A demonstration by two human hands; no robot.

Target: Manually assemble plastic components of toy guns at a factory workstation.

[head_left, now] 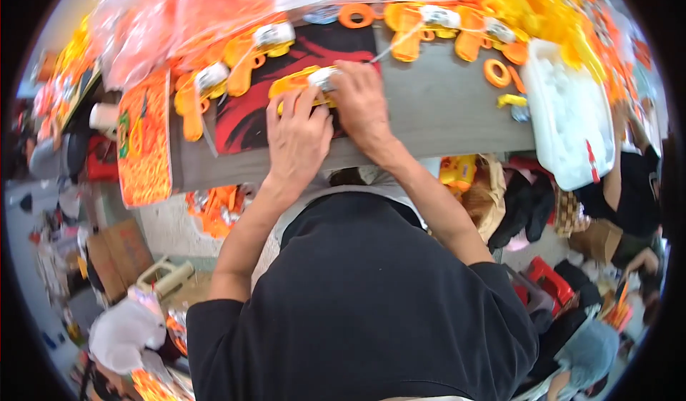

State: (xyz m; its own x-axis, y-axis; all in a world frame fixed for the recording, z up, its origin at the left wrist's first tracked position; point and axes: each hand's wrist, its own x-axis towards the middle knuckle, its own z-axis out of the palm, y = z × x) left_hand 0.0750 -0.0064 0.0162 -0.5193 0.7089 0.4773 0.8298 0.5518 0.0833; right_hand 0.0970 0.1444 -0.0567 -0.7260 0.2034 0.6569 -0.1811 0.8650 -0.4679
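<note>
An orange and yellow toy gun (291, 82) lies on its side on the black and red mat (246, 126), its whitish barrel part pointing right. My left hand (296, 133) is on its near side, fingers bent and pressed against the body. The fingers of my right hand (363, 104) close over the barrel end, hiding most of it. Both hands hold this toy gun; the thumbs are largely covered. Left of the mat lie two similar toy guns, the nearer one (190, 108) with a pale strip hanging from it.
More toy guns (406, 36) and orange rings (496, 73) line the table's far side. At right stands a white bin (572, 115) of clear parts; at left, a tray (146, 179) of small orange parts. Plastic bags (221, 8) cover the back. Another person (625, 176) is at far right.
</note>
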